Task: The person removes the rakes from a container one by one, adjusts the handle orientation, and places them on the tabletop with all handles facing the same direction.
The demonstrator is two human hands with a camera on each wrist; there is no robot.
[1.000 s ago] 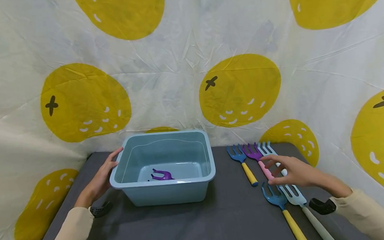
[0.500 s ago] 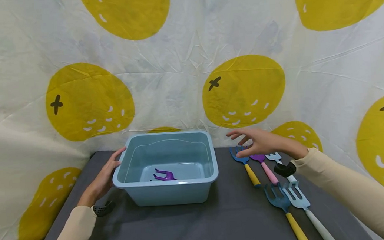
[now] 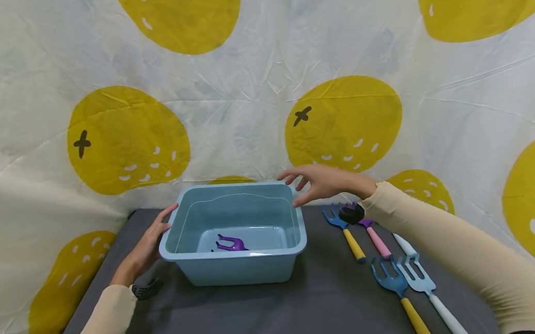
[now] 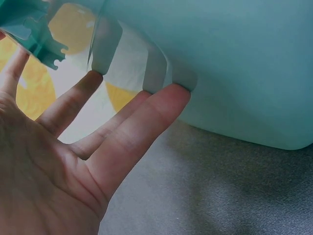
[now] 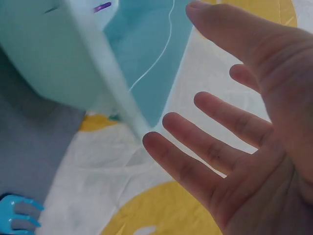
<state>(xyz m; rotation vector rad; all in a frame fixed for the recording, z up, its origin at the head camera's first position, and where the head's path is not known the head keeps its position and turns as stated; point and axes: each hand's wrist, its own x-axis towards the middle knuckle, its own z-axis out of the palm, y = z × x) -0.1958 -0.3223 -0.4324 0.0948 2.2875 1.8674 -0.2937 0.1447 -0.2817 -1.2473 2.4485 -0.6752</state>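
Observation:
A light blue plastic basin (image 3: 237, 270) stands on the dark grey tabletop, with a purple hand fork head (image 3: 232, 243) lying inside; the front wall hides the rest of that fork. My left hand (image 3: 144, 248) rests against the basin's left side; in the left wrist view its outstretched fingers (image 4: 142, 129) touch the wall. At the basin's back right corner is my right hand (image 3: 322, 182), holding nothing. The right wrist view shows its spread fingers (image 5: 188, 166) right by the rim (image 5: 105, 71).
Several garden hand forks lie on the right: a blue one with yellow handle (image 3: 354, 246), a purple one with pink handle (image 3: 379, 243), and nearer, a blue fork (image 3: 392, 281) and a pale blue fork (image 3: 420, 282). My right sleeve (image 3: 440, 237) partly covers another. A fruit-print cloth (image 3: 242, 132) hangs behind.
My right hand has moved left from above the forks to the basin's right rim, its fingers loosely spread throughout. The left hand stays at the basin, and the head view has shifted slightly.

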